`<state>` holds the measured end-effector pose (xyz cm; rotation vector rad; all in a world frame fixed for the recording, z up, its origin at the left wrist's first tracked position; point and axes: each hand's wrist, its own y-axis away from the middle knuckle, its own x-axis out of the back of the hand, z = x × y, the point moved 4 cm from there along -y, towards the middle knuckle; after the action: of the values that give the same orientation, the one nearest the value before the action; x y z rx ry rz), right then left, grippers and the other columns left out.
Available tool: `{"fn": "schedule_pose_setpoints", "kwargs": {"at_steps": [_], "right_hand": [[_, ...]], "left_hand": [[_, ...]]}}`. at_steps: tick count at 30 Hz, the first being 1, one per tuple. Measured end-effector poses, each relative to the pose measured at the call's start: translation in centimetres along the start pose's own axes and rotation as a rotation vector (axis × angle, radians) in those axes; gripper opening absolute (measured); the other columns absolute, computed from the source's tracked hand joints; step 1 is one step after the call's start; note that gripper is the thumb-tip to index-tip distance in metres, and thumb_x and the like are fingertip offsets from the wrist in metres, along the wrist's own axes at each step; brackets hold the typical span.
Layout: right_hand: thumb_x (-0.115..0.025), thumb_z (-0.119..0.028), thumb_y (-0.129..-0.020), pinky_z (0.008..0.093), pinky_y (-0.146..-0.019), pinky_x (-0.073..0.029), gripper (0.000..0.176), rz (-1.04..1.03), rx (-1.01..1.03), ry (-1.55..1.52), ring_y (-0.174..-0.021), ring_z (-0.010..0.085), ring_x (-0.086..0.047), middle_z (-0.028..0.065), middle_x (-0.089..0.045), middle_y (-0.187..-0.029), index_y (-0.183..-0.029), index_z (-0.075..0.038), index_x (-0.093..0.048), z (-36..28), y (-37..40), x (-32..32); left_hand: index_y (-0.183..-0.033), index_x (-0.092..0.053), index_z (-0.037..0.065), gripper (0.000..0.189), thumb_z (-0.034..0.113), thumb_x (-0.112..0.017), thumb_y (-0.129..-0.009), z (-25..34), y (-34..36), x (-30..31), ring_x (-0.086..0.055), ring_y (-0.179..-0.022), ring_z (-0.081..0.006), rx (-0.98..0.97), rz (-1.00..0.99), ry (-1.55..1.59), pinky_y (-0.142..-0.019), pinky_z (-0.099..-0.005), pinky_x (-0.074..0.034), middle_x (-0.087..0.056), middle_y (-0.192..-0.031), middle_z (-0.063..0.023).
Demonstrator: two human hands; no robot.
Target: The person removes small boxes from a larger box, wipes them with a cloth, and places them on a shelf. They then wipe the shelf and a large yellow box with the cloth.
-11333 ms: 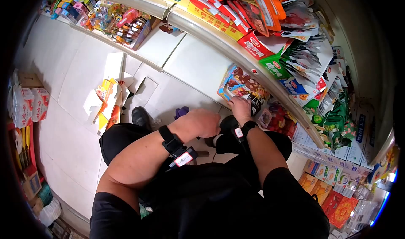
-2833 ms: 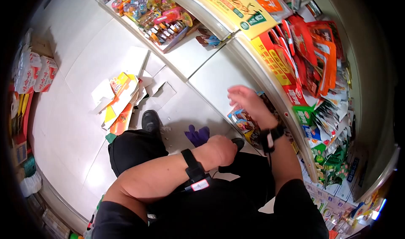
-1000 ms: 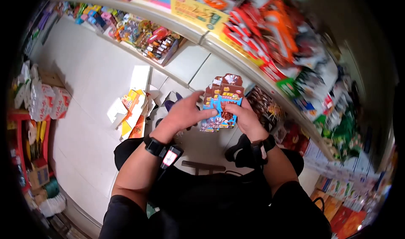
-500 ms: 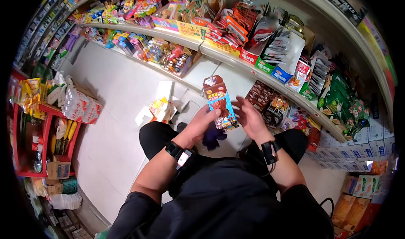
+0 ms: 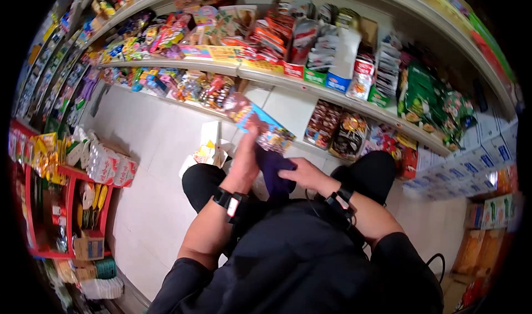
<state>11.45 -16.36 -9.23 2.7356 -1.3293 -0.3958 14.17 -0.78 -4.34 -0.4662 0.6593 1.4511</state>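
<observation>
A snack box (image 5: 272, 131) in brown and blue, its printing blurred, slants up and left beyond my left hand (image 5: 244, 160), whose fingers are closed round its near end. The box overlaps the lower shelf edge in this view. Against the inner side of that hand lies a crumpled dark purple cloth (image 5: 274, 172), which hangs down between my knees. My right hand (image 5: 308, 175) pinches the cloth's right side between thumb and fingers. Past my left knee, a white opened carton (image 5: 209, 134) and yellow-and-white wrappers (image 5: 206, 154) rest on the floor.
A curved shelf (image 5: 194, 62) of bagged snacks spans the front. Brown snack packs (image 5: 323, 124) stand on the lower level at right. To the left is a red rack (image 5: 70, 214) with packets; stacked white-and-blue cartons (image 5: 460, 170) stand at right. Pale floor tiles (image 5: 147, 147) lie between.
My left hand has moved left and turned the box to a slant. My right hand has come down from beside the box to take hold of the purple cloth, which has risen. The view has shifted.
</observation>
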Motion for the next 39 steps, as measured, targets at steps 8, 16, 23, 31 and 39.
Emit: {"fn": "schedule_pose_setpoints", "kwargs": {"at_steps": [8, 16, 23, 31, 39], "right_hand": [[-0.055, -0.009, -0.085, 0.0336, -0.091, -0.052, 0.034, 0.015, 0.184, -0.586, -0.097, 0.0222, -0.067, 0.0118, -0.070, -0.104, -0.116, 0.003, -0.062, -5.4, 5.1, 2.6], [-0.056, -0.016, -0.098, 0.0322, -0.088, -0.054, 0.031, 0.038, -0.041, -0.673, -0.098, 0.0155, -0.066, 0.0053, -0.065, -0.114, -0.128, -0.006, -0.055, -2.6, 5.3, 0.8], [-0.067, -0.010, -0.089, 0.0311, -0.094, -0.049, 0.050, 0.055, 0.164, -0.396, -0.108, 0.0138, -0.059, 0.0044, -0.061, -0.121, -0.135, -0.003, -0.050, -7.1, 6.2, 1.0], [-0.070, -0.008, -0.084, 0.0269, -0.087, -0.049, 0.053, 0.165, 0.204, 0.291, -0.095, 0.0093, -0.058, 0.0023, -0.064, -0.110, -0.133, -0.001, -0.052, -11.7, 5.6, 0.7], [-0.064, -0.012, -0.080, 0.0379, -0.075, -0.051, 0.034, 0.327, 0.311, 0.733, -0.083, 0.0362, -0.064, 0.0187, -0.065, -0.093, -0.112, -0.004, -0.062, -12.2, 5.4, 0.2]], "left_hand": [[-0.131, -0.048, 0.004, 0.050, 0.026, -0.066, -0.090, 3.3, 2.6, 2.9, -0.059, -0.108, -0.0170, -0.070, -0.052, -0.470, -0.096, -0.0346, -0.047, -0.060, -0.118, -0.0067], [-0.140, -0.038, 0.003, 0.062, 0.020, -0.066, -0.088, 1.1, 5.6, 1.8, -0.056, -0.114, -0.0178, 0.034, -0.099, -0.497, -0.100, -0.0350, -0.044, -0.056, -0.126, -0.0075], [-0.134, -0.041, -0.001, 0.071, 0.025, -0.076, -0.078, 1.7, 6.2, 2.6, -0.056, -0.107, -0.0162, -0.012, -0.055, -0.829, -0.095, -0.0322, -0.046, -0.056, -0.119, -0.0094], [-0.108, -0.047, 0.004, 0.049, 0.020, -0.077, -0.072, 3.2, 7.0, -0.5, -0.057, -0.088, -0.0192, -0.194, -0.058, -1.173, -0.082, -0.0322, -0.048, -0.056, -0.095, -0.0091], [-0.109, -0.048, 0.001, 0.053, 0.018, -0.077, -0.068, 4.3, 7.3, -1.8, -0.057, -0.086, -0.0299, -0.246, 0.024, -1.432, -0.079, -0.0374, -0.049, -0.056, -0.093, -0.0146]]}}
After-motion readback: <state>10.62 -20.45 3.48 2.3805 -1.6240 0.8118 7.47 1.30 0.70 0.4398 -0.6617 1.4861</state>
